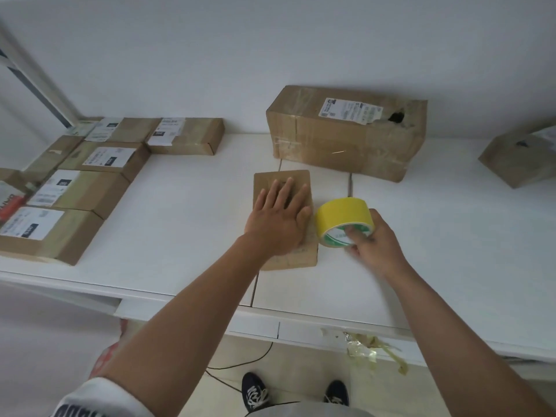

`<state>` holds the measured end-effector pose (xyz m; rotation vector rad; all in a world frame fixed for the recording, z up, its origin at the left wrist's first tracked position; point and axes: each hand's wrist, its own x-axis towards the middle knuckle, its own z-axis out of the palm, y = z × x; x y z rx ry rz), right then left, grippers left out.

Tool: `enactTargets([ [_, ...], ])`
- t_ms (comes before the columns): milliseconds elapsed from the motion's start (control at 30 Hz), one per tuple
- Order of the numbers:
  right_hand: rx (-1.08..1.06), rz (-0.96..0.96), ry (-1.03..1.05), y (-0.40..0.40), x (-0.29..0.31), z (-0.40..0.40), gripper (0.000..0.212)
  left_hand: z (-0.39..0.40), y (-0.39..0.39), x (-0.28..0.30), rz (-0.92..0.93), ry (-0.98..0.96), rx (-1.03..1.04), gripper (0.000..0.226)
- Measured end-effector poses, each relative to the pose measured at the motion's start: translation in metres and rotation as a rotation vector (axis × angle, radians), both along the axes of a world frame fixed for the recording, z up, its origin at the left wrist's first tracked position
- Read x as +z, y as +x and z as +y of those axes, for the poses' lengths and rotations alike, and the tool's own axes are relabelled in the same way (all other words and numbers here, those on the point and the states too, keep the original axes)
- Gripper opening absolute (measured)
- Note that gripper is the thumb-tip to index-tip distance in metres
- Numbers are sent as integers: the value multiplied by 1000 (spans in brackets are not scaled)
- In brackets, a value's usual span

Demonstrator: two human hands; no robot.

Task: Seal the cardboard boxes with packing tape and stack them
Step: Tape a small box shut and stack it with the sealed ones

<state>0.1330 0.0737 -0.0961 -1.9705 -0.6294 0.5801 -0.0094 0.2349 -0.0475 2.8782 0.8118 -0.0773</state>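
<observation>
A small flat cardboard box [298, 260] lies in the middle of the white table [186, 224]. My left hand [278, 219] rests flat on top of it, fingers straight and spread. Just to its right, my right hand [374, 240] grips a roll of yellow packing tape [341, 215], with a thumb through the core. The roll stands on edge beside the box's right side.
A large taped box [346, 136] with a label and a torn hole stands behind. Several labelled boxes [90, 188] lie in rows at the left. Another box [520, 158] sits at the far right. Used tape scraps [370, 349] hang from the table's front edge.
</observation>
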Motion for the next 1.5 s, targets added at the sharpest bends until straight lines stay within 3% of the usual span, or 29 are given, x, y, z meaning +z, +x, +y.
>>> enactTargets([
  [233,27,-72,-23,-10,-1,-6,27,-15,34,5,-224,-126,241,43],
  [367,92,-205,-91,-4,7,-11,29,-14,33,-4,-182,-123,226,58],
  [500,158,-457,-163,17,19,-23,28,-10,34,-5,-154,-89,180,63],
  [733,161,-807,-306,63,17,-79,69,-8,30,-4,-79,-34,181,72],
  [833,219,-739,-307,68,18,-79,74,-7,31,-5,-65,-31,188,75],
  [1033,413,-342,-492,80,62,-68,69,-9,32,-2,-24,-22,197,73],
  [1167,308,-548,-471,80,88,-29,59,-11,35,-3,-15,-35,213,73],
  [1267,372,-581,-447,63,87,30,42,-12,35,-3,-19,-32,221,72],
  [1367,447,-573,-612,49,66,77,36,-12,34,-2,-13,-41,225,70],
  [1500,427,-609,-821,53,42,88,44,-11,34,-1,-21,-47,222,68],
])
